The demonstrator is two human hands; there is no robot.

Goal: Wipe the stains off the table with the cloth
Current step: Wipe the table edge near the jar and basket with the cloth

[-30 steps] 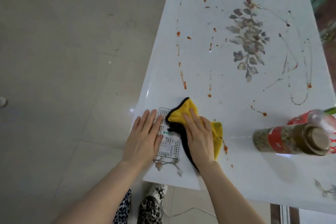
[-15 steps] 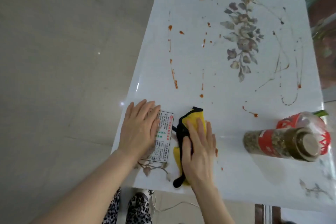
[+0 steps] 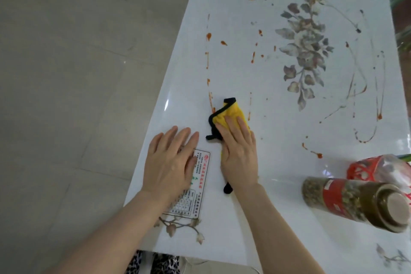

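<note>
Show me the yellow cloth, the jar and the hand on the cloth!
yellow cloth [image 3: 233, 113]: head view, yellow fold beyond the fingers.
jar [image 3: 335, 200]: head view, its red label.
right hand [image 3: 240, 158]: head view, back of the hand.

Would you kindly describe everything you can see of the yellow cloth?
The cloth is bright yellow with black edging, soft and plush-looking, like microfibre. It lies bunched and folded on the white table. The right hand presses flat on it with straight fingers, covering its near half; black corners poke out at the left and by the wrist.
</note>
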